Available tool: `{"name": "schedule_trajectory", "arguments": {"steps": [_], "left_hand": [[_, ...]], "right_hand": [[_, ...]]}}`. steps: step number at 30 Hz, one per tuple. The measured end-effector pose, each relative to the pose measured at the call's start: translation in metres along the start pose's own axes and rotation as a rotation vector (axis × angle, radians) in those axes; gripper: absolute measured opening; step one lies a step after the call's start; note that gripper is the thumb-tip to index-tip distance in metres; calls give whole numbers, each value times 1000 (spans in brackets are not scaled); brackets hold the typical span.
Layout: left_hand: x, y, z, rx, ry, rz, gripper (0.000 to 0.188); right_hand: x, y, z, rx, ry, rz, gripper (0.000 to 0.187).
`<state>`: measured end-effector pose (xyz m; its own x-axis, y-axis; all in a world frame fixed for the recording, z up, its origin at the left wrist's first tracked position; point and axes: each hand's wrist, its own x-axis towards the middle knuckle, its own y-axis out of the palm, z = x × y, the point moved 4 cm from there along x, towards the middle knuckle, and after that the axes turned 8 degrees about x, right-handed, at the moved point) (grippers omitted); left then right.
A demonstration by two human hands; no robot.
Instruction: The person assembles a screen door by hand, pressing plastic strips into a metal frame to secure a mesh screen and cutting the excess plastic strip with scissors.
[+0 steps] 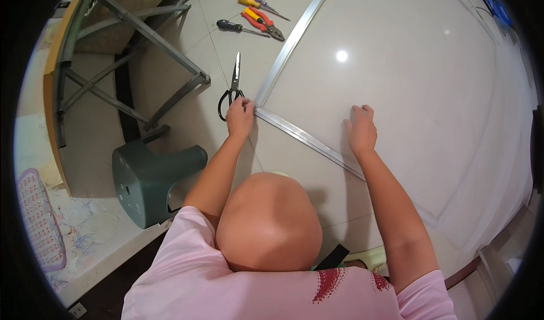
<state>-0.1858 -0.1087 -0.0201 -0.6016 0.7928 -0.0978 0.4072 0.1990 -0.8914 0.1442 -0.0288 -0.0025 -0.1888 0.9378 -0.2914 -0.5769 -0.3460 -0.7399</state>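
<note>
A silver metal frame (pixel 309 137) lies on the tiled floor, one corner toward me. At that corner my left hand (pixel 241 117) is closed, fingers curled down between the corner and the black-handled scissors (pixel 235 73). It overlaps one scissor loop; whatever its fingertips hold is hidden. The scissor blades point away from me. Inside the frame's near side, my right hand (pixel 361 130) hovers over or rests on the pale surface, its fingers apart and nothing in them. Sheer white netting (pixel 504 167) spreads along the right side.
Beyond the scissors lie a black-handled screwdriver (pixel 229 26), red-and-yellow pliers (pixel 263 22) and a yellow-handled screwdriver (pixel 248 1). A green plastic stool (pixel 136 184) and a folding table (pixel 52 87) with grey metal legs stand left. Something blue (pixel 493 2) lies far right.
</note>
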Motion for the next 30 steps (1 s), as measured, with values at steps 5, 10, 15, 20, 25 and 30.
{"name": "schedule_trajectory", "arguments": {"steps": [5, 10, 15, 20, 25, 30], "left_hand": [[21, 1, -24, 189, 53, 113, 31], [25, 3, -31, 273, 91, 183, 36], [29, 0, -30, 270, 149, 115, 34], [32, 2, -30, 250, 141, 109, 32], [28, 3, -33, 323, 197, 76, 31], [30, -9, -29, 257, 246, -13, 26]], "right_hand": [[16, 25, 28, -162, 136, -31, 50], [25, 36, 21, -64, 66, -109, 34], [27, 40, 20, -2, 21, -129, 29], [23, 38, 22, 41, -57, -182, 28], [26, 39, 18, 8, -29, -141, 19], [26, 42, 16, 1, -62, -148, 16]]}}
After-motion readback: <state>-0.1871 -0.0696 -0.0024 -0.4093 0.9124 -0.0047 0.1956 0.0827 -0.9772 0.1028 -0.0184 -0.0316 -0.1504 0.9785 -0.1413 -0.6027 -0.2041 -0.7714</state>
